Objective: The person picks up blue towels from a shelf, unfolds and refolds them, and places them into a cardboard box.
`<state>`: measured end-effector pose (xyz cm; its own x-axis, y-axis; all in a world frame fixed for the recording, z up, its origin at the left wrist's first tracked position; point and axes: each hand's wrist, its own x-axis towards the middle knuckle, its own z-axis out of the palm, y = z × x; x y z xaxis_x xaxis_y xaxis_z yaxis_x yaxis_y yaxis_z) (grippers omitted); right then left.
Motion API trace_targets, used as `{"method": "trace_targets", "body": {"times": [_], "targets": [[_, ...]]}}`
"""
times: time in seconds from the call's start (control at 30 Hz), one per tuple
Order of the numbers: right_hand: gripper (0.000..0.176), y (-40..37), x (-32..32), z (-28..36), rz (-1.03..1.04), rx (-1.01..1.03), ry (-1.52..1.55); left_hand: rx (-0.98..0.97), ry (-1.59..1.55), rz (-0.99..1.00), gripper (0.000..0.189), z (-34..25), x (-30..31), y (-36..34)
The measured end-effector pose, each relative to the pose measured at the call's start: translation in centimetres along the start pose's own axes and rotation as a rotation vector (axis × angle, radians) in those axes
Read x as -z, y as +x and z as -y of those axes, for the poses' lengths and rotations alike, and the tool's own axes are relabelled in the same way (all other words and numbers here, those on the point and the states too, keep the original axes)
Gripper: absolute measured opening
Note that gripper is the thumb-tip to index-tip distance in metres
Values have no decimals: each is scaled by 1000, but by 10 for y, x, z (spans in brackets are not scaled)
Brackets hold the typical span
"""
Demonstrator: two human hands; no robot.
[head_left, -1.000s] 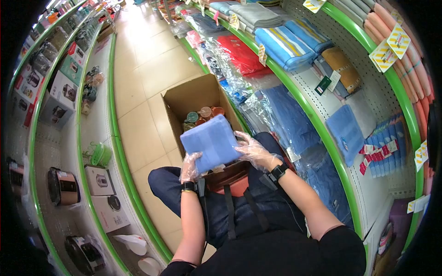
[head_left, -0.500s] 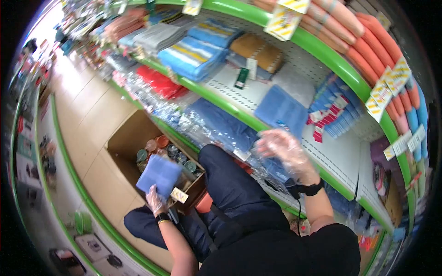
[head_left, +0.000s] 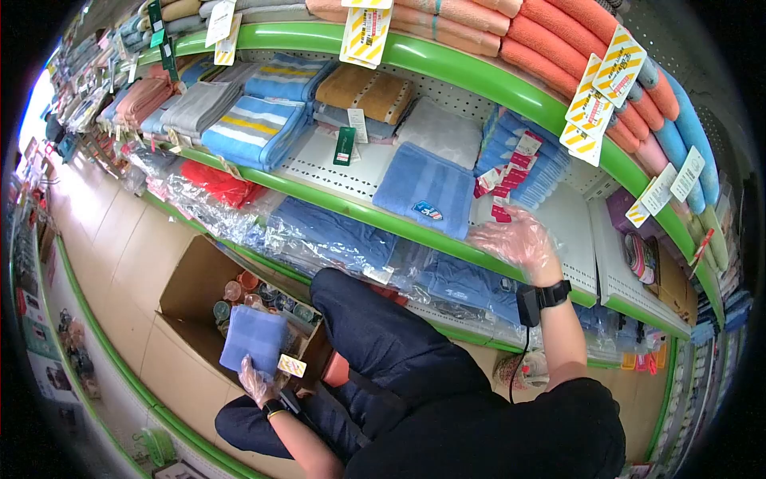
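Note:
In a clear plastic glove, my left hand (head_left: 258, 382) grips the lower edge of a folded blue towel (head_left: 254, 338) above the open cardboard box. A yellow-and-white striped price tag (head_left: 292, 366) hangs beside this towel. My right hand (head_left: 520, 243), also gloved, is at the front of the middle shelf (head_left: 335, 177), its fingers extended and holding nothing I can see. Just left of its fingertips lies another folded blue towel (head_left: 423, 190) with a small printed patch. Behind the hand are stacked light-blue towels (head_left: 536, 177) with red-and-white labels.
The cardboard box (head_left: 185, 281) on the tiled floor holds several jars or cups. Striped blue towels (head_left: 257, 128) and a brown towel (head_left: 365, 89) share the middle shelf. Bagged blue fabric (head_left: 335, 227) lies below. Orange towels (head_left: 550, 56) sit above, with hanging price tags (head_left: 594, 100).
My right hand has moved right and down, from above the blue towel's near corner to the shelf beside it. My left hand still holds its towel over the box. The view has shifted.

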<state>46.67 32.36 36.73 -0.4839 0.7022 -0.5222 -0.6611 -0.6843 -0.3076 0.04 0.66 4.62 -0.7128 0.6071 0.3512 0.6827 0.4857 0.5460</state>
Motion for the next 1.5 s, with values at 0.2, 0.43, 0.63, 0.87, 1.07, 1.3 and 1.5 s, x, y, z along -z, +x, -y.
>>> {"method": "trace_targets", "body": {"times": [0.2,0.43,0.63,0.87,1.07,1.3,1.5], "targets": [[56,45,25,19,95,-235,61,689,-768,71,44,-28,12,11],[46,73,9,14,-69,-30,-216,637,-809,41,43,-28,11,10],[40,87,-22,-6,-7,257,-593,786,-856,19,42,-12,-4,9],[38,125,62,17,341,774,-1376,666,-821,51,36,-11,-2,3],[29,77,-13,-18,109,491,-869,523,-649,24,31,-9,-3,2],[24,98,-66,-141,742,230,-1422,34,-35,93,38,-11,16,-5],[45,158,-102,-280,775,-481,-1176,847,-1086,66,34,-28,22,10]]}}
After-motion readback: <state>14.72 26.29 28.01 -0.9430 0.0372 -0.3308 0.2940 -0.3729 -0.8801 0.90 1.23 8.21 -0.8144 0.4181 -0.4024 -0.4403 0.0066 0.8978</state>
